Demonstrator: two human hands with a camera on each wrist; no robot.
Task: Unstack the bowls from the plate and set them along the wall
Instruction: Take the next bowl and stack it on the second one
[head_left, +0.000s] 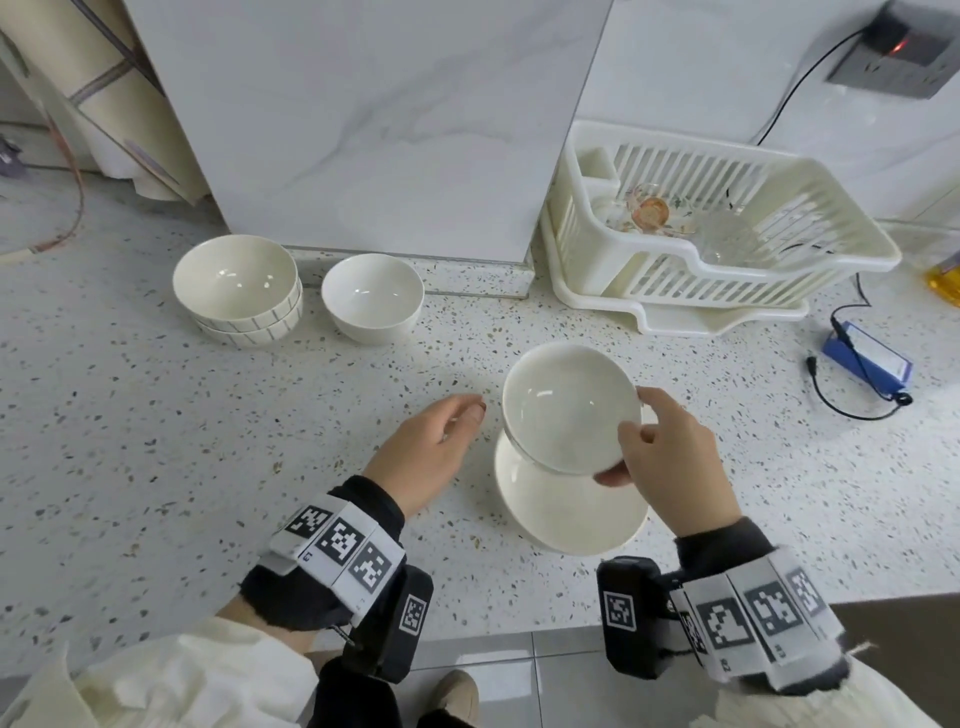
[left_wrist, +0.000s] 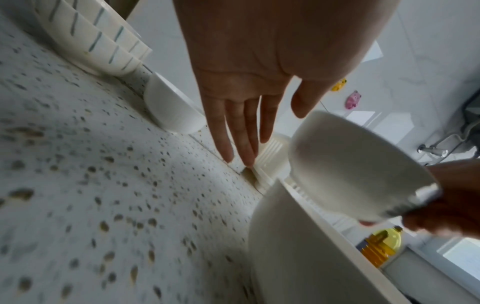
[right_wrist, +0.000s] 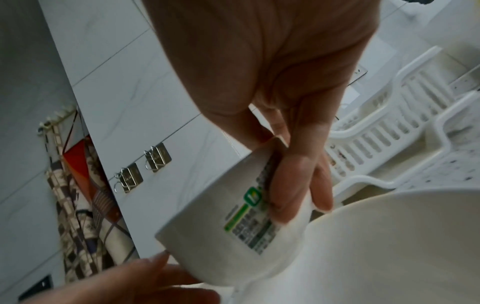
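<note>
My right hand (head_left: 644, 441) grips a white bowl (head_left: 569, 405) by its near rim, thumb inside and fingers (right_wrist: 298, 185) under it, and holds it tilted just above a white plate (head_left: 566, 514) on the counter. The bowl (right_wrist: 233, 222) has a green label on its outside and also appears in the left wrist view (left_wrist: 355, 172). My left hand (head_left: 447, 431) hovers open just left of the bowl, fingers (left_wrist: 239, 131) straight, holding nothing. Against the wall stand two stacked striped bowls (head_left: 239, 288) and a plain white bowl (head_left: 371, 296).
A white dish rack (head_left: 711, 228) on its drip tray stands at the back right with glassware inside. A blue box (head_left: 867, 358) with a black cable lies to the right. A yellow bottle (head_left: 945, 275) sits at the far right edge. The counter's front edge (head_left: 519, 623) is near.
</note>
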